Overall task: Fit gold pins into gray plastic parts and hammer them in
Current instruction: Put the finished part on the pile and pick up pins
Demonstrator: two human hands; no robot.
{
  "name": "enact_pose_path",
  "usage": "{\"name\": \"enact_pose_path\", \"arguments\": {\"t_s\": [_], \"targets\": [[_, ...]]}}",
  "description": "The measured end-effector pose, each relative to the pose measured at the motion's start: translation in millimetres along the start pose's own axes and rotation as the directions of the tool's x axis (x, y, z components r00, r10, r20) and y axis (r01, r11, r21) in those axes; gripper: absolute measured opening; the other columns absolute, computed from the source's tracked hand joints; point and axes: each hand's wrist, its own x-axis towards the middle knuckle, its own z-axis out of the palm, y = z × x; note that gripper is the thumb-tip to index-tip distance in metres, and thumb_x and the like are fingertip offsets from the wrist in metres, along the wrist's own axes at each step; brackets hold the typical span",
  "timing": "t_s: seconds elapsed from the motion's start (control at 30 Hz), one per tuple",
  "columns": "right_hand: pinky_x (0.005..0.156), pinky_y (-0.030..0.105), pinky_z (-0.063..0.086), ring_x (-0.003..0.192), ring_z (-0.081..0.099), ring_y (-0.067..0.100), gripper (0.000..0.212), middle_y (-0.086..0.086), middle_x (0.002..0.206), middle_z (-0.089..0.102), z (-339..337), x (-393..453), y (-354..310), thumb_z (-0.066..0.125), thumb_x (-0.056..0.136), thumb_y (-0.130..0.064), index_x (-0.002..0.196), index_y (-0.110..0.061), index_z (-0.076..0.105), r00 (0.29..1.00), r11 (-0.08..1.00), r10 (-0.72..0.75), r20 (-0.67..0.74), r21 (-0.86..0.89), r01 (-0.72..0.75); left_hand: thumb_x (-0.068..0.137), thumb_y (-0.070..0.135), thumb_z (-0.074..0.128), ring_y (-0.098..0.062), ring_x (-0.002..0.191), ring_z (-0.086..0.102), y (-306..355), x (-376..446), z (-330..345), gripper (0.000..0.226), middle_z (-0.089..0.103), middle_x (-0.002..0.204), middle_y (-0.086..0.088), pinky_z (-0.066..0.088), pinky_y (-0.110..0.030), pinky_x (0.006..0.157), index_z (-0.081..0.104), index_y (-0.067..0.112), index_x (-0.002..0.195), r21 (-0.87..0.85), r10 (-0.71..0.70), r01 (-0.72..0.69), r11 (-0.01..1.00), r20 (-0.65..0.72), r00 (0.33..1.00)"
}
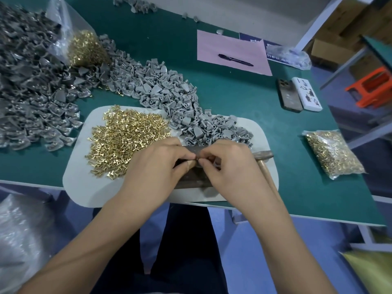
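Whatever the hands (197, 161) pinch between their fingertips is too small to tell, they cover most of the dark block (192, 177) and the hammer (263, 159) shaft — and the gray parts heap (25, 66) at the table's far left corner is cut off and blurred.

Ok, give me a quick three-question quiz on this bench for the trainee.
1. True or false: the hammer is in the right hand.
2. Which lies on the pink sheet? A) pen B) phone C) pin bag
3. Fill in: the loose gold pins on the white mat lie on the ___ hand side.

Key: 1 false, it lies beside it; 2 A; 3 left.
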Motion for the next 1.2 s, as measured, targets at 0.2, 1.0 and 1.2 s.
{"name": "enact_pose_path", "arguments": {"t_s": [0.2, 1.0, 1.2], "targets": [[0.067, 0.009, 0.032, 0.068, 0.046, 0.002, 0.013, -0.018, 0.066, 0.05, 13, -11, 6, 0.074, 0.085, -0.009, 0.078, -0.019, 0.075, 0.989, 0.994, 0.053, -0.138, 0.101, -0.039, 0.084, 0.042, 0.075, -0.003, 0.071, 0.053, 1, -1, 0, 0.01, 0.059, 0.08, 0.017, 0.043, -0.025, 0.056, 0.076, 0.041, 0.094, 0.006, -0.024, 0.024, 1.0, -0.023, 0.999], [0.054, 0.024, 0.041, 0.058, 0.048, 0.011, 0.025, -0.003, 0.069, 0.057, -17, -68, 30, 0.042, 0.105, -0.053, 0.104, -0.038, 0.062, 0.894, 0.879, 0.407, -0.189, 0.349, -0.326, 0.083, 0.048, 0.074, -0.002, 0.071, 0.05, -2, 1, 1, 0.011, 0.054, 0.074, 0.027, 0.032, -0.019, 0.055, 0.078, 0.042, 0.091, 0.044, -0.05, 0.051, 0.998, -0.028, 0.998], [0.062, 0.034, 0.039, 0.081, 0.057, 0.019, 0.026, -0.014, 0.087, 0.07, -2, -62, 1, 0.039, 0.103, -0.055, 0.128, -0.052, 0.044, 0.947, 0.962, 0.253, -0.2, -0.051, -0.268, 0.08, 0.043, 0.079, -0.001, 0.072, 0.048, -3, 2, 0, 0.012, 0.052, 0.074, 0.025, 0.031, -0.021, 0.055, 0.078, 0.04, 0.091, 0.07, -0.007, 0.01, 0.998, -0.039, 0.999]]}}
